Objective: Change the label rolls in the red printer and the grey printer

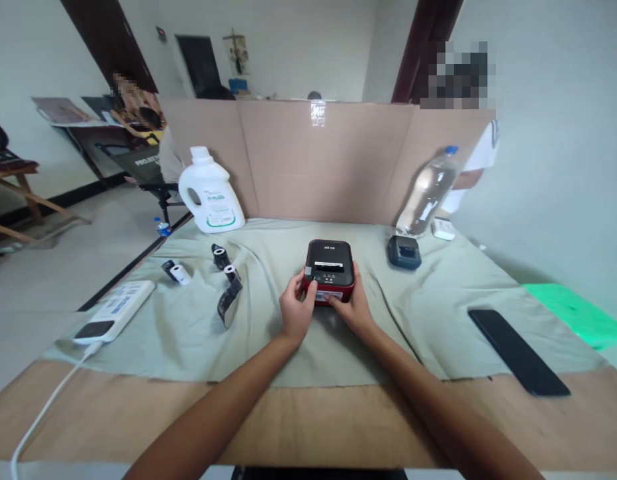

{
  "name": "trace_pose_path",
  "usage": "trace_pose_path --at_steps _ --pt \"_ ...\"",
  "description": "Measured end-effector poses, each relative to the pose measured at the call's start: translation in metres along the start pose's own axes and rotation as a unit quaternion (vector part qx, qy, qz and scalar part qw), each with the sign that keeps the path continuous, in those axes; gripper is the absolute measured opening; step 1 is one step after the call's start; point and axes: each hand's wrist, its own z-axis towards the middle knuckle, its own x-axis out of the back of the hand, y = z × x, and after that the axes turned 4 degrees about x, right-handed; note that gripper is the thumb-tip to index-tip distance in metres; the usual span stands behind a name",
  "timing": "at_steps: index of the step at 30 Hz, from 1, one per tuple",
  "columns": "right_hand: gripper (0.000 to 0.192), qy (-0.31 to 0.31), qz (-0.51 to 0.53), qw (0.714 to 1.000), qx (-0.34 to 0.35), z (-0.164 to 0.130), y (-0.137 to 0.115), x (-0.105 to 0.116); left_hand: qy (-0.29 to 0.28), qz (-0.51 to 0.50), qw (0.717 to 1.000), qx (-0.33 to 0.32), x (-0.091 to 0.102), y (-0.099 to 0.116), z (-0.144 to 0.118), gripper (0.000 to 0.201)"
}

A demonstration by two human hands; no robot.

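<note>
Hands meet on a small black-and-red printer (329, 270), which sits on the green cloth (268, 333) near the table's middle, in front of the cardboard screen (308, 160). The left hand (296, 310) holds the printer's near-left corner, its thumb up by a white tab of paper at the slot, the other fingers curled against the side. The right hand (356, 307) cups the near-right side, with fingertips pressed along the red front edge; whether they press a button cannot be told. The lid looks closed, and a white strip shows in the slot, so loading seems done and the work appears to be at the feeding or tearing stage; no loose printed label is seen.

Left of the printer lie two small rolls (223, 261), a curled black strip (229, 300), another roll (176, 273) and a power strip (114, 311). Behind these stands a white jug (211, 193). Right of the printer are a dark second device (404, 253), a clear bottle (428, 190) and a black phone (518, 352). Other people sit beyond the screen.
</note>
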Motion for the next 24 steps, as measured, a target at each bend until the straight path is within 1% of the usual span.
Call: trace_pose_path --at_steps 5,8,11,16,20,24 --pt "0.111 0.008 -0.014 1.0 -0.008 -0.004 0.007 -0.002 0.006 0.034 0.999 -0.019 0.002 -0.005 -0.003 0.048" --pt "0.112 0.005 -0.021 1.0 -0.015 -0.004 0.008 0.0 -0.016 0.071 0.997 -0.036 0.005 -0.004 -0.002 0.052" --pt "0.114 0.0 -0.027 1.0 -0.014 -0.003 0.01 0.002 -0.032 0.101 0.994 -0.036 0.007 -0.004 0.001 0.052" --pt "0.113 -0.007 -0.014 1.0 -0.015 -0.002 0.009 0.004 -0.045 0.08 0.995 -0.031 0.008 -0.01 0.006 0.048" --pt "0.112 -0.025 0.008 0.999 -0.028 -0.001 0.005 0.005 -0.029 0.089 0.995 -0.04 0.009 -0.012 0.003 0.048" --pt "0.109 -0.041 0.026 0.998 -0.035 -0.001 0.002 0.005 -0.014 0.136 0.988 -0.07 0.01 -0.008 -0.002 0.042"
